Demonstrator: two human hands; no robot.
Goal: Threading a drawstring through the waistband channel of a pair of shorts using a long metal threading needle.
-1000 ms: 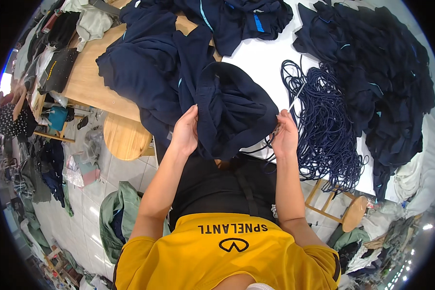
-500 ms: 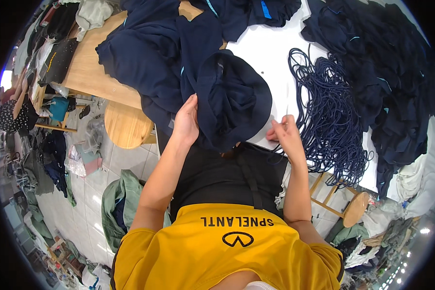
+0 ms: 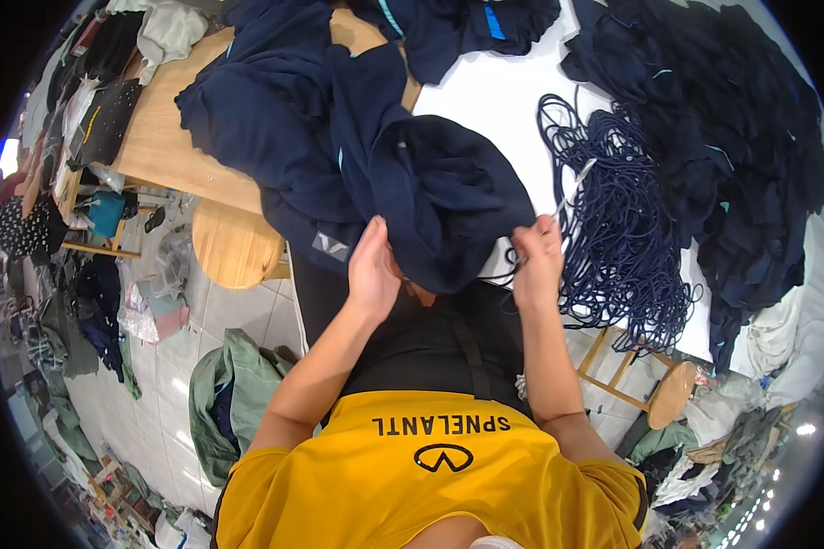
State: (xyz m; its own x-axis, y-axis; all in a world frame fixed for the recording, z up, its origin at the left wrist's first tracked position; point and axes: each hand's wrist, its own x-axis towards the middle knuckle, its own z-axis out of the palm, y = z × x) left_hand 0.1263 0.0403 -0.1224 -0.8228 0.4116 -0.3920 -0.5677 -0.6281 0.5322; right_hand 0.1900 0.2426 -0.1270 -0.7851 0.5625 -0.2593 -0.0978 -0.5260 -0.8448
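Observation:
A navy garment (image 3: 444, 197) lies bunched at the table's near edge, its wide band folded over toward me. My left hand (image 3: 375, 272) is closed on the band's left side, thumb hidden behind the cloth. Against the band's right edge, my right hand (image 3: 537, 258) is closed round a slim, pale, metal-looking tool (image 3: 575, 190) that points up and away to the right. Its exact kind cannot be made out. A loop of dark cord (image 3: 496, 277) shows just left of that hand. Beyond the tool lies a tangled heap of navy cords (image 3: 618, 229).
Dark garments (image 3: 723, 119) are piled on the right of the white table (image 3: 494, 101). More navy cloth (image 3: 265, 101) covers part of the wooden tabletop (image 3: 169, 151). Round wooden stools (image 3: 233, 242) stand below its edge. Green cloth (image 3: 220, 366) sits on the floor side.
My left hand has shifted right and lower along the band, which has folded more closed. My right hand has moved down against the band's edge, and its tool now tilts farther right.

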